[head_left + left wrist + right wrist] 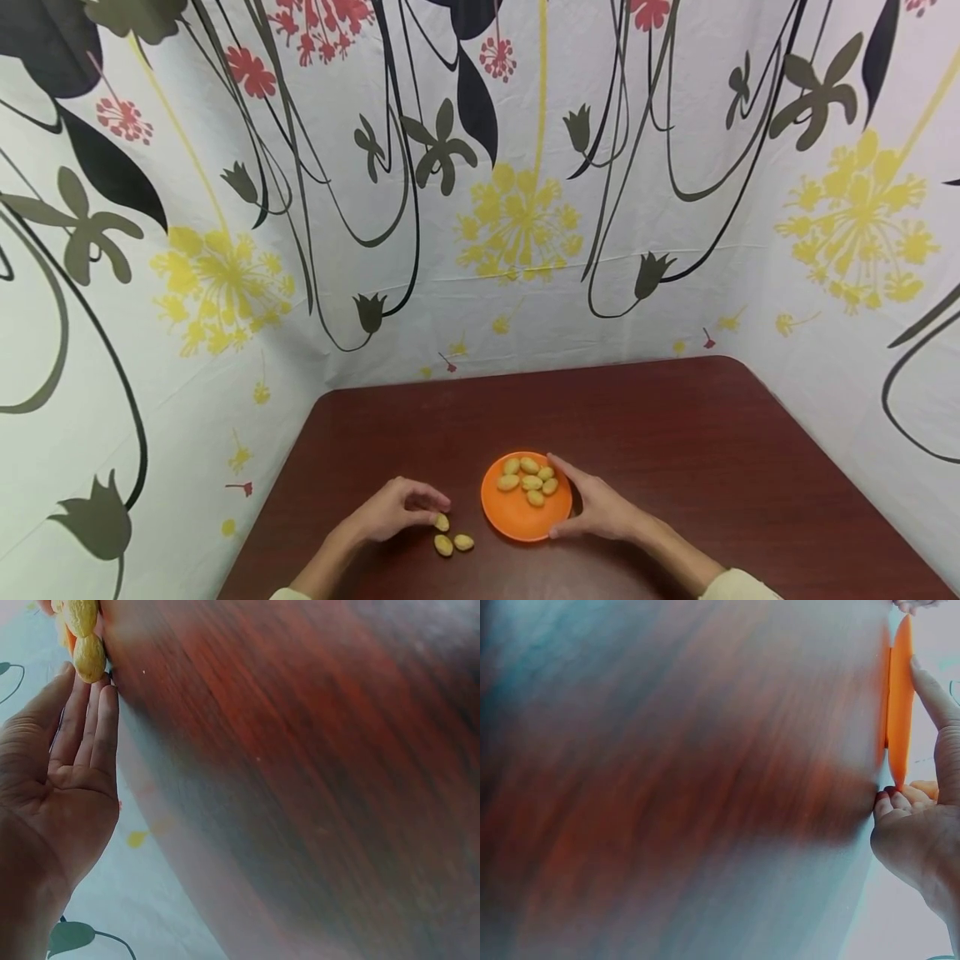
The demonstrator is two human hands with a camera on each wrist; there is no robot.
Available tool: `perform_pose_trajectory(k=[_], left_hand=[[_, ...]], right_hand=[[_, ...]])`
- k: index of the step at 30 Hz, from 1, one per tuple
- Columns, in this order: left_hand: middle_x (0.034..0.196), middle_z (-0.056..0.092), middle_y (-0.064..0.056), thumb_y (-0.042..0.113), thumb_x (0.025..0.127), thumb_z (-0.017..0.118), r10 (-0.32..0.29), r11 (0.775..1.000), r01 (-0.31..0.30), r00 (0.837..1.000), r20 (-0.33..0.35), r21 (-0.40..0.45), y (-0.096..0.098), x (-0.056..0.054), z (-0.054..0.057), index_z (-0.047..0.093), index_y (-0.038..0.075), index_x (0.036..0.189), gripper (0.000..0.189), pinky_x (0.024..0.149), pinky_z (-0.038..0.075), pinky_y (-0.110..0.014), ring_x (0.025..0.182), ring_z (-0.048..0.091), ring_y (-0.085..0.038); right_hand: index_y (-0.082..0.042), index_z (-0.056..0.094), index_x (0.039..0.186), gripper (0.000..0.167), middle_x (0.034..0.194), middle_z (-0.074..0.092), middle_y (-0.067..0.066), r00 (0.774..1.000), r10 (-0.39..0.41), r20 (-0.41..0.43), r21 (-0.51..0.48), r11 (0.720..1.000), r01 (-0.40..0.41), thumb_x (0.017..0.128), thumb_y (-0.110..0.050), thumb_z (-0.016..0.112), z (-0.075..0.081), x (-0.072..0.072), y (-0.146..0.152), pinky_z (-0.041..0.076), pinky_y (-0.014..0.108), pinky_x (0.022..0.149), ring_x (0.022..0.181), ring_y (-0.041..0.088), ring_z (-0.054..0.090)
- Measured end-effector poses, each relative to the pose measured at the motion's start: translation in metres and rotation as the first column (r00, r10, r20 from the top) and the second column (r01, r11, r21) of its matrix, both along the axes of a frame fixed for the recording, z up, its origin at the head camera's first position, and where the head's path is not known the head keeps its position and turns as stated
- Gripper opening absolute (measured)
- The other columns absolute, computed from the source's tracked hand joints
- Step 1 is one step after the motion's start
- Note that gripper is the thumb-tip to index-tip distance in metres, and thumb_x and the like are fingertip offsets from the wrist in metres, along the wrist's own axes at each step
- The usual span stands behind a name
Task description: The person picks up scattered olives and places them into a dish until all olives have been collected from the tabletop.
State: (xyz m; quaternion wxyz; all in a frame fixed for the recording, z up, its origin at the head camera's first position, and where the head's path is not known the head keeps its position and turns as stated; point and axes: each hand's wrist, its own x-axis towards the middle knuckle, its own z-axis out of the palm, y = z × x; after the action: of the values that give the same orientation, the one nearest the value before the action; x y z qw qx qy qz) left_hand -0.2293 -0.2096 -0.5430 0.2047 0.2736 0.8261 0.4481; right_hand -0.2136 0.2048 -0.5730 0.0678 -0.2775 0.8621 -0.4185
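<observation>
My left hand [396, 508] is over the table, its thumb and fingertips at a yellow, wrinkled oval nut-like piece [442, 522]. In the left wrist view the fingers stretch out long, and that piece [90, 658] lies at the fingertips. Two more such pieces lie just in front on the table, the left one [443, 546] beside the right one [463, 542]. To the right, an orange plate [517, 527] carries several of the same pieces [531, 482]. My right hand [603, 507] grips the plate's right side, thumb at the near rim and a finger at the far rim.
A dark red-brown wooden table [645, 425] with rounded far corners lies under everything. White cloth [450, 317] printed with flowers and stems hangs behind it and along both sides.
</observation>
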Motion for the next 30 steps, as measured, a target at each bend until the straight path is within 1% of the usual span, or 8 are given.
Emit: perform_pose_trajectory(k=[5,6,12,25,30], left_hand=[[0.114,0.079,-0.001,0.008,0.099,0.076,-0.004,1.000,0.003,1.000,0.028,0.003,-0.0013,-0.0002,0.0015,0.080,0.015,0.120,0.022,0.088,0.057,-0.023,0.107,0.074,-0.014],[0.114,0.079,0.000,0.007,0.099,0.076,-0.004,1.000,0.003,1.000,0.030,0.001,-0.0018,-0.0004,0.0017,0.080,0.016,0.119,0.022,0.088,0.057,-0.023,0.107,0.074,-0.014],[0.114,0.079,0.000,0.004,0.099,0.075,-0.006,1.000,0.006,0.999,0.036,-0.006,-0.0037,-0.0018,0.0004,0.080,0.016,0.119,0.024,0.088,0.057,-0.022,0.106,0.073,-0.015],[0.110,0.079,0.000,0.005,0.097,0.078,-0.002,1.000,0.001,1.000,0.019,0.018,-0.0021,-0.0002,-0.0041,0.080,0.016,0.115,0.022,0.086,0.058,-0.023,0.103,0.074,-0.017],[0.109,0.079,0.001,0.005,0.097,0.078,-0.004,1.000,0.004,1.000,0.007,0.010,-0.0005,-0.0004,-0.0040,0.080,0.017,0.114,0.022,0.085,0.059,-0.023,0.102,0.074,-0.016]], right_hand=[[-0.001,0.028,0.167,0.116,0.165,0.039,0.024,1.000,-0.003,-0.010,0.001,1.000,0.003,0.082,-0.046,0.093,0.0016,-0.0004,0.0000,0.037,0.061,0.117,0.149,0.044,0.041],[-0.001,0.028,0.167,0.116,0.165,0.039,0.025,1.000,-0.001,-0.015,0.002,1.000,0.001,0.082,-0.046,0.093,0.0015,-0.0008,-0.0001,0.038,0.061,0.117,0.149,0.045,0.041],[-0.002,0.027,0.167,0.117,0.166,0.038,0.023,1.000,-0.002,-0.003,0.006,1.000,0.002,0.082,-0.048,0.092,0.0003,-0.0013,-0.0008,0.037,0.060,0.118,0.150,0.043,0.040],[-0.002,0.028,0.167,0.117,0.166,0.039,0.022,1.000,-0.005,0.008,0.012,1.000,0.005,0.082,-0.048,0.092,0.0006,0.0002,-0.0010,0.036,0.063,0.117,0.150,0.042,0.040],[-0.002,0.027,0.167,0.116,0.166,0.039,0.022,1.000,-0.003,0.007,0.010,1.000,0.003,0.082,-0.048,0.092,0.0005,-0.0001,-0.0004,0.035,0.064,0.118,0.150,0.042,0.040]])
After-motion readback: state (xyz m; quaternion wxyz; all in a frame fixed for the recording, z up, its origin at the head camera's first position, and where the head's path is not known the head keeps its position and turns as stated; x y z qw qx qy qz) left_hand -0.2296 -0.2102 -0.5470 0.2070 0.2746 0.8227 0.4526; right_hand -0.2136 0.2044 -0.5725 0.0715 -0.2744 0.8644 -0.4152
